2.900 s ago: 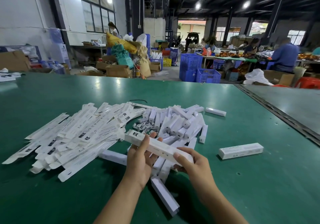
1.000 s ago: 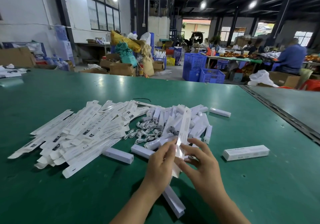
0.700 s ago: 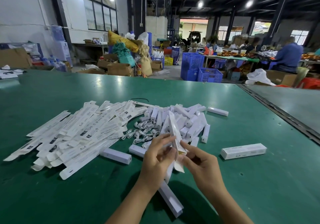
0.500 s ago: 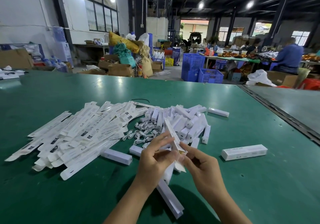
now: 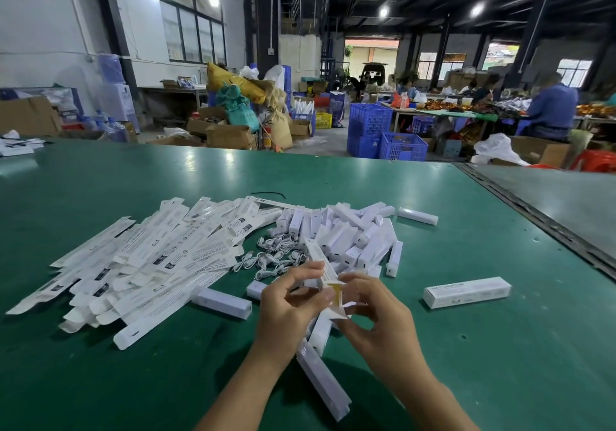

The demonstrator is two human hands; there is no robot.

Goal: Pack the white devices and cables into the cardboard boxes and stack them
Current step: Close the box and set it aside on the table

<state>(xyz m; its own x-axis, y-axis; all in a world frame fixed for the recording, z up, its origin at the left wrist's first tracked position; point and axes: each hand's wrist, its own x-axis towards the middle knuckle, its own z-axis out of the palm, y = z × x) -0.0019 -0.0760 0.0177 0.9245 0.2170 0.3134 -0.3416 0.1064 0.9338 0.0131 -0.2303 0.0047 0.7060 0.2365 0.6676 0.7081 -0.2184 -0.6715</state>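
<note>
A slim box (image 5: 320, 260) is held tilted above the table (image 5: 500, 364). Its middle is gripped by the curled fingers of the left hand (image 5: 291, 302). Its open near flap (image 5: 337, 292) is pinched by the right hand (image 5: 378, 319). Devices (image 5: 350, 237) and cables (image 5: 273, 259) lie just beyond.

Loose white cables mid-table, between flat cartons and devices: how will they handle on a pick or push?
Probably floppy: the white cables lie in loose curls. Likely to snag: they overlap in one tangle, so lifting one may drag neighbours. Thin, so probably light; a push would bunch them.
</note>
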